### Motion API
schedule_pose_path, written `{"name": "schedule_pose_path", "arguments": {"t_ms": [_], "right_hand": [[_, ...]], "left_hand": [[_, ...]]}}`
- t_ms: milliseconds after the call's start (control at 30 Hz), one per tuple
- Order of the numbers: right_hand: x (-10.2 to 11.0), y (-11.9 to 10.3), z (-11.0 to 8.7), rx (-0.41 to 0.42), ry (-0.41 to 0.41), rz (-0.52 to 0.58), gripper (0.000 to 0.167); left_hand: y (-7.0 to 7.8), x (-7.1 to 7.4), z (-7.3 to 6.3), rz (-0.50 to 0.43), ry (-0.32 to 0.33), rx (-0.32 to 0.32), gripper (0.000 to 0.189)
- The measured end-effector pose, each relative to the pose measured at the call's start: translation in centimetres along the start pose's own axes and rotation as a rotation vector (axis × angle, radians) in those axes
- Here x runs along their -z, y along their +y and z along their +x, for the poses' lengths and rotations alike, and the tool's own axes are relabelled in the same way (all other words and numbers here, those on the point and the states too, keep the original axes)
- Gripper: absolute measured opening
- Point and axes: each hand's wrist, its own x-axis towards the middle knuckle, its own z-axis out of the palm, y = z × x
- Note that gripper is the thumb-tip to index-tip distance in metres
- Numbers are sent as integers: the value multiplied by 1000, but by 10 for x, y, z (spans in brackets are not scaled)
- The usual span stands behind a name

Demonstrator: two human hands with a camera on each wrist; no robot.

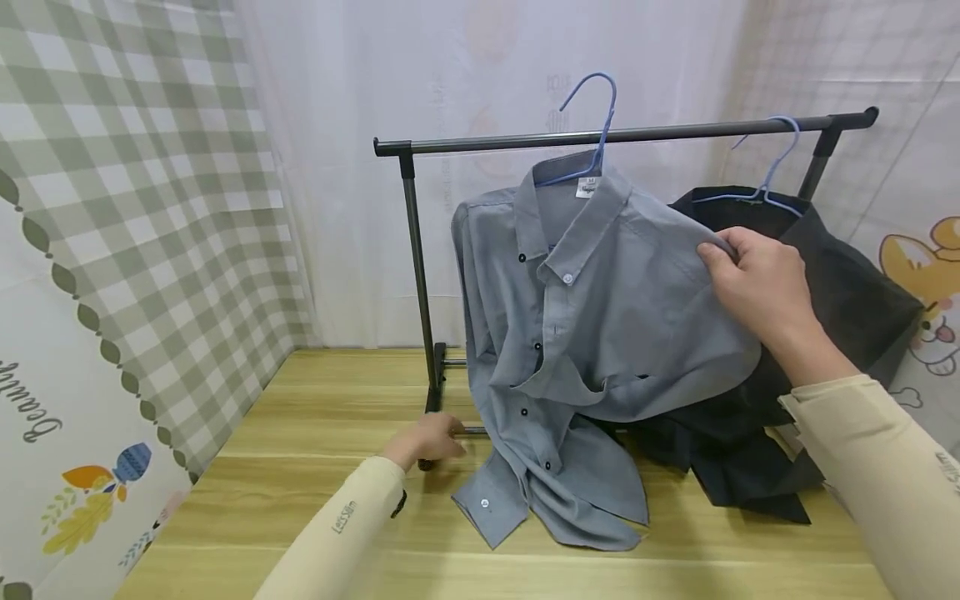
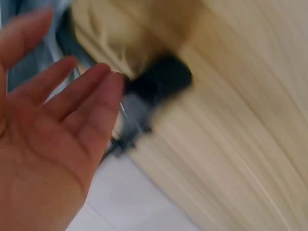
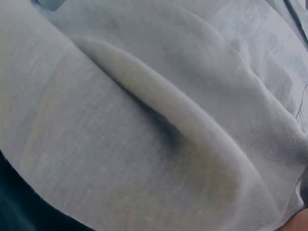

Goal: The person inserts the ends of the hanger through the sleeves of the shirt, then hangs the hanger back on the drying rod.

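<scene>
A grey button-up shirt (image 1: 600, 292) hangs from a blue hanger (image 1: 603, 125), whose hook rises above the rack's rail and whose stem crosses in front of it. My right hand (image 1: 765, 283) pinches the shirt's shoulder on the right side, thumb in front. Grey cloth (image 3: 144, 120) fills most of the right wrist view. Low on the left, my left hand (image 1: 429, 439) is beside the rack's foot (image 1: 433, 392), close over the table. Its palm and loosely extended fingers (image 2: 91, 96) show in the left wrist view, holding nothing.
The black metal rack (image 1: 487, 143) stands on a wood-grain table (image 1: 315, 467). A black garment (image 1: 840, 275) on a second blue hanger (image 1: 780, 158) hangs at the rail's right end, partly behind the grey shirt. Checked cloth (image 1: 150, 183) lines the left side.
</scene>
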Motion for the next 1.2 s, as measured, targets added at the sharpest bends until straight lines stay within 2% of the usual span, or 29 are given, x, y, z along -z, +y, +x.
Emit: {"name": "schedule_pose_path", "arguments": {"t_ms": [133, 233, 333, 433, 567, 733, 867, 1000, 1200], "right_hand": [[1, 0, -2, -5, -13, -7, 42], [1, -1, -3, 5, -7, -17, 40], [1, -3, -5, 14, -3, -22, 38], [1, -5, -7, 21, -8, -19, 37], [-2, -10, -8, 43, -14, -21, 34], [-10, -22, -2, 101, 1, -28, 31], [-16, -34, 3, 148, 42, -33, 27], [-19, -46, 8, 173, 89, -33, 25], [-26, -58, 16, 185, 112, -34, 25]], "left_hand": [[-19, 42, -1, -160, 246, 99, 46], [-20, 77, 3, -244, 436, 161, 56], [-15, 104, 10, -261, 542, 171, 61], [-10, 120, 19, -263, 571, 154, 63], [-6, 127, 29, -280, 569, 141, 61], [-5, 124, 40, -259, 596, 109, 45], [-6, 120, 45, -218, 614, 91, 34], [-5, 120, 46, -195, 619, 85, 32], [-4, 121, 45, -163, 609, 100, 33]]}}
